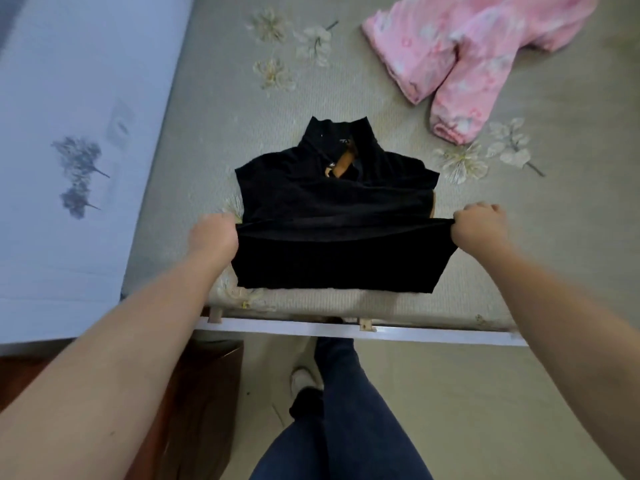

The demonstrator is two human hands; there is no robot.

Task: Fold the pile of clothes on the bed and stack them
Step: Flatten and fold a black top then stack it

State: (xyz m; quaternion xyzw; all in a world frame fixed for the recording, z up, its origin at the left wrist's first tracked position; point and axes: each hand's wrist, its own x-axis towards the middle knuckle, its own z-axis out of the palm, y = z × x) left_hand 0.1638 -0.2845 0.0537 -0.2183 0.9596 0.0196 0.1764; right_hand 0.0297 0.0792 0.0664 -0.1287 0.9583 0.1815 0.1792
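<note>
Hands: our left hand (213,233) and right hand (476,226) curl fingers around the black top (332,206).
Bed (207,133): pink pajamas (467,57) at one o'clock.

I see both hands gripping the black top (337,202) on the bed (207,133): left hand (214,235), right hand (479,225). Beyond the top lies a pink garment (467,57).

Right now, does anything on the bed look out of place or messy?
Yes. The pink garment lies crumpled and unfolded at the far right of the bed, apart from the black top that both hands hold by its sides.
</note>
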